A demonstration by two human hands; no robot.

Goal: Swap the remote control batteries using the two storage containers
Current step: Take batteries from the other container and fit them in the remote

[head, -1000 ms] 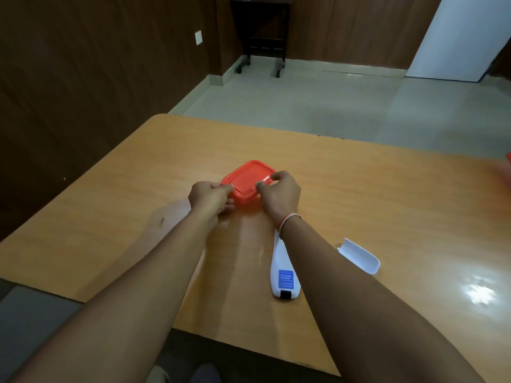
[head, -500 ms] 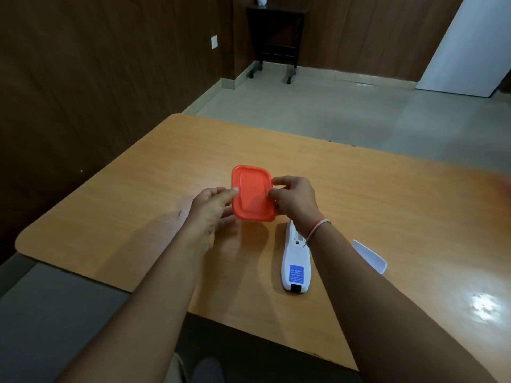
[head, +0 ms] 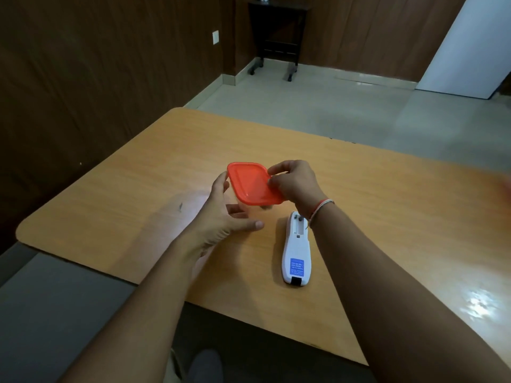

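My right hand (head: pixel 296 186) pinches the right corner of an orange lid (head: pixel 253 185), which is tilted and raised above the wooden table (head: pixel 387 217). Under the lid is a clear container (head: pixel 249 210), faint and hard to make out, with something small and dark near its bottom. My left hand (head: pixel 224 214) curls around that container, fingers on its left side and thumb in front. The white remote (head: pixel 296 252) lies back up just right of my left hand, its battery bay open at the far end. My right forearm hides the table to the right of the remote.
A reddish blur (head: pixel 506 186) shows at the table's right edge. A dark stand on wheels (head: pixel 276 37) is by the far wall, beyond the tiled floor. The table's near edge runs just below the remote.
The orange lid lay flat near the table under both hands. Now it is raised and tilted in my right hand, with my left hand lower around the clear container.
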